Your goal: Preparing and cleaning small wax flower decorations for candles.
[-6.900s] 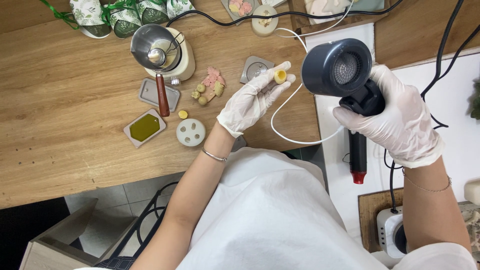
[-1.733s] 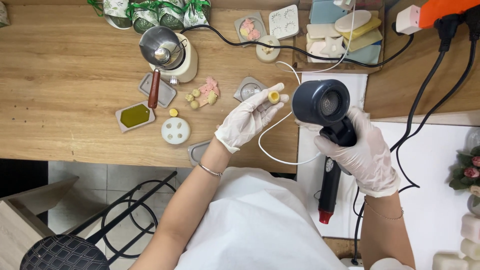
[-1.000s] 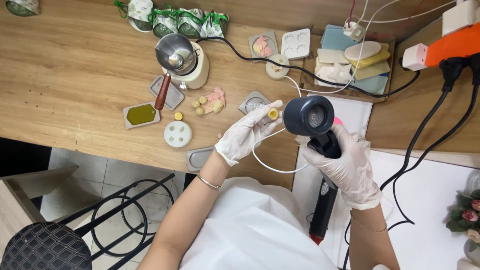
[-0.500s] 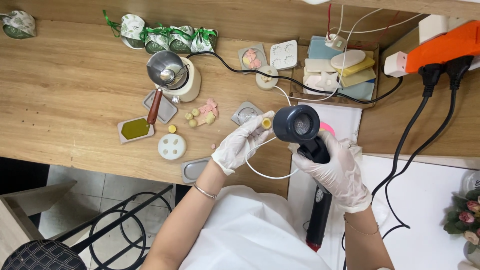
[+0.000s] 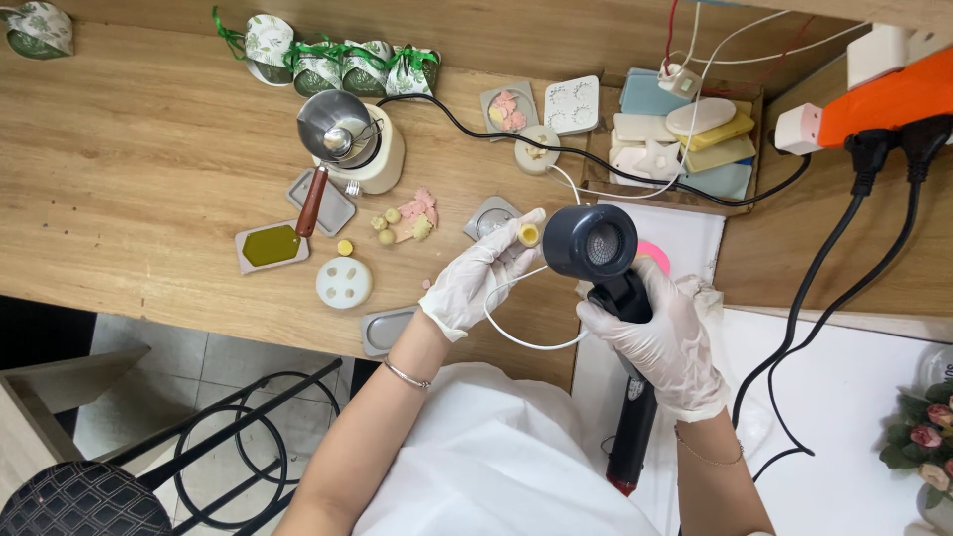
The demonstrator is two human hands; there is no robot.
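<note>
My left hand [image 5: 481, 283], in a white glove, pinches a small yellow wax piece [image 5: 529, 234] between its fingertips above the wooden table [image 5: 149, 189]. My right hand [image 5: 660, 342], also gloved, grips the handle of a dark blue hair dryer [image 5: 596, 243]. The dryer's nozzle end sits right beside the yellow piece. A white cord [image 5: 516, 333] loops below the two hands.
A small metal melting pot [image 5: 338, 129] with a wooden handle stands on a cream warmer. Around it lie silicone moulds [image 5: 344, 283], a tray of yellow-green wax [image 5: 270, 245], pink and yellow wax shapes [image 5: 412, 218], a box of moulds [image 5: 685, 134], and black cables [image 5: 844, 248].
The view has shifted, so the hands and table sit lower and further left in frame. Both hands keep their hold, and the dryer stays next to the yellow piece.
</note>
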